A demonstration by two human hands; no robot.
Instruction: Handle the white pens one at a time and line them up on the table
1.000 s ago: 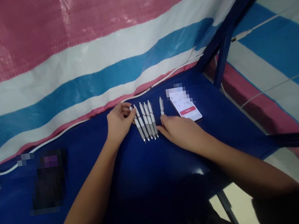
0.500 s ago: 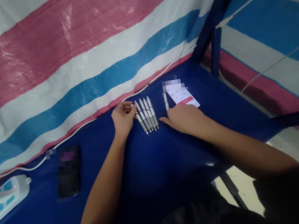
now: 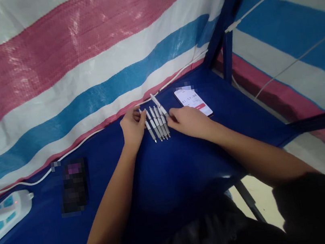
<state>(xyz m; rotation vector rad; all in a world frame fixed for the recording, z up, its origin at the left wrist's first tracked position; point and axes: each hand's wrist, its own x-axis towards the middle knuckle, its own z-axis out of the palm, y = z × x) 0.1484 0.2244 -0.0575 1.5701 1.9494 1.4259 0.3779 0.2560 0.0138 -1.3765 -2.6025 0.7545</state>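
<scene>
Several white pens with grey grips (image 3: 160,126) lie side by side on the blue table (image 3: 169,170), tips toward me. My left hand (image 3: 134,128) is at the left of the row, its thumb and finger closed on the leftmost pen (image 3: 149,129), which lies slightly apart from the others. My right hand (image 3: 188,122) pinches another white pen (image 3: 159,104), tilted over the upper right end of the row. The fingertips of my right hand partly hide this pen's lower end.
Right of the pens lies a phone (image 3: 192,100) showing a timer. A dark, blurred object (image 3: 74,186) is at the left, beside a white power strip (image 3: 19,206). A white cable (image 3: 87,138) runs along the striped sheet (image 3: 91,96).
My right hand has moved left from beside the phone to the row, bringing the separate pen with it. The leftmost pen has shifted slightly away from the others.
</scene>
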